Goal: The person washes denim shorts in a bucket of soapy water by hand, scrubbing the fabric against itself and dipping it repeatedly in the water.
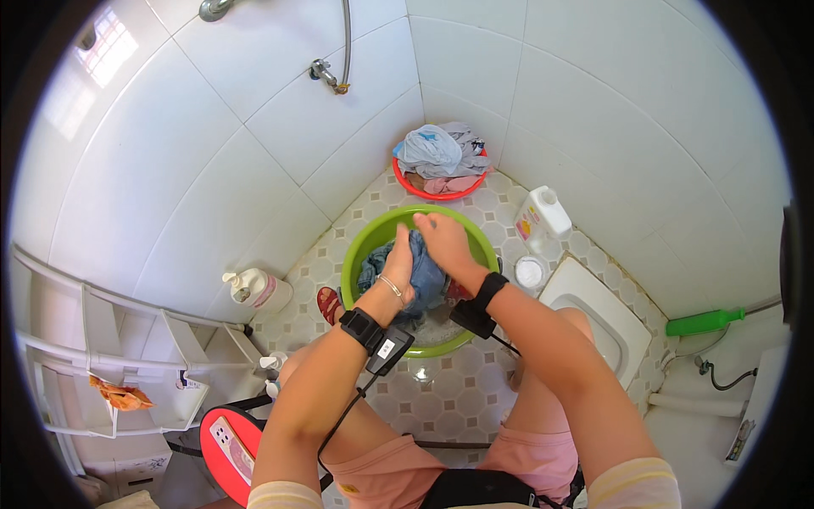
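A green plastic basin [353, 254] stands on the tiled floor between my feet, with sudsy water in it. Wet blue denim cloth [427, 277] bunches up between my hands above the water. My left hand [399, 264] lies along its left side, fingers pointing up, palm against the cloth. My right hand [445, 240] is curled at the cloth's upper right, its fingers bent and partly hidden. More dark blue cloth lies in the left part of the basin, and something red shows under my right wrist. Each wrist bears a black strap with a small device.
Behind the basin is a red basin [439, 196] heaped with clothes. A white detergent bottle [540, 219], a tub of white powder [529, 271] and a squat toilet [594, 305] are at the right. A pump bottle [259, 289], white rack [95, 356] and red stool [219, 458] stand left.
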Tool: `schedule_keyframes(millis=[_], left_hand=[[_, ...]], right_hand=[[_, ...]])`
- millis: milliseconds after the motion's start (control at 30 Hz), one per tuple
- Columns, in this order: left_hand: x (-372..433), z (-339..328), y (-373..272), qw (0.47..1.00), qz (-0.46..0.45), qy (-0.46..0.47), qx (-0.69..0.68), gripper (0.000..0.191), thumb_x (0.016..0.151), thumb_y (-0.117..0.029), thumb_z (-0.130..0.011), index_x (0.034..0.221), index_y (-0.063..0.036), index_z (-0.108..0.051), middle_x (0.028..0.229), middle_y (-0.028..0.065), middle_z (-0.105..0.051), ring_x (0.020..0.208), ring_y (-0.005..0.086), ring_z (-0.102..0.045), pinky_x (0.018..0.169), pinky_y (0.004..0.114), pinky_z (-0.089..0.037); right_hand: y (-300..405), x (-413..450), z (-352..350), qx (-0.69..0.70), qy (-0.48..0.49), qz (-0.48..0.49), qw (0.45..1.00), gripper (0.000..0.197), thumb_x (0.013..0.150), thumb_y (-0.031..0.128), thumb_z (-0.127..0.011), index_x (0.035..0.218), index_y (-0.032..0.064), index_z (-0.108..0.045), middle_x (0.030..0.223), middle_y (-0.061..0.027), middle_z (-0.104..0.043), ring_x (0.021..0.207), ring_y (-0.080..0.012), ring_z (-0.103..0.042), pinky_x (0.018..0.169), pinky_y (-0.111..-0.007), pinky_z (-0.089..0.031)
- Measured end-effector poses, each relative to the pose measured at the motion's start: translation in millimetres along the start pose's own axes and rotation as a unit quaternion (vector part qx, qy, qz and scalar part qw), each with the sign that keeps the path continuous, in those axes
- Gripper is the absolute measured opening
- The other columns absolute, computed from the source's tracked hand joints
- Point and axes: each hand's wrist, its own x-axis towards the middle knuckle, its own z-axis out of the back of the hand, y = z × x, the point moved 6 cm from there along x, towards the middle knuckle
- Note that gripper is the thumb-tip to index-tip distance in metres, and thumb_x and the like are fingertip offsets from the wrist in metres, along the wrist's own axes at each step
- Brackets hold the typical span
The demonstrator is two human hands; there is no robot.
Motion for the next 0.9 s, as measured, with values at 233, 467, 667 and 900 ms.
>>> schedule_keyframes(millis=[233,467,667,900], left_hand=[[-35.3,0.7,-67.0,0.912,-0.055,0.099,0.393,0.047,0.08,-0.029,-0.067,0.111,0.0035,-0.053,0.1,0.01,-0.062,0.087,0.0184,-0.061,0.081,0.031,-0.049],[-58.9,10.9,-112.1,0.967,-0.188,0.07,0.155,0.035,0.084,-0.022,-0.062,0.108,0.0022,-0.054,0.1,0.0112,-0.062,0.088,0.0194,-0.062,0.079,0.033,-0.051],[-74.8,-1.9,-121.4,0.962,-0.238,0.127,0.041,0.037,0.087,-0.024,-0.057,0.112,0.0032,-0.051,0.105,0.0133,-0.061,0.095,0.0231,-0.06,0.085,0.037,-0.049],[-85.3,1.5,-120.3,0.951,-0.245,0.18,-0.055,0.044,0.089,-0.029,-0.055,0.117,0.003,-0.047,0.112,0.0153,-0.056,0.1,0.0259,-0.057,0.088,0.04,-0.047]], right_hand=[[5.9,5.7,-17.7,0.475,0.151,-0.159,0.852,0.041,0.092,0.047,-0.043,0.087,0.0071,-0.052,0.08,-0.0017,-0.052,0.074,-0.0103,-0.051,0.066,-0.024,-0.042],[5.4,-28.7,-20.5,0.425,0.333,-0.241,0.806,0.069,0.085,0.043,-0.055,0.135,0.0028,-0.03,0.129,-0.013,-0.043,0.122,-0.0221,-0.038,0.102,-0.03,-0.028],[-58.3,-53.8,-96.3,0.275,0.357,-0.041,0.892,0.083,0.068,0.031,-0.077,0.132,0.0025,-0.032,0.132,-0.0117,-0.039,0.122,-0.0255,-0.038,0.1,-0.034,-0.03],[-24.9,-36.2,-93.7,0.224,0.26,-0.019,0.939,0.067,0.07,0.026,-0.073,0.125,0.001,-0.044,0.119,-0.0084,-0.051,0.109,-0.0205,-0.048,0.092,-0.031,-0.036]])
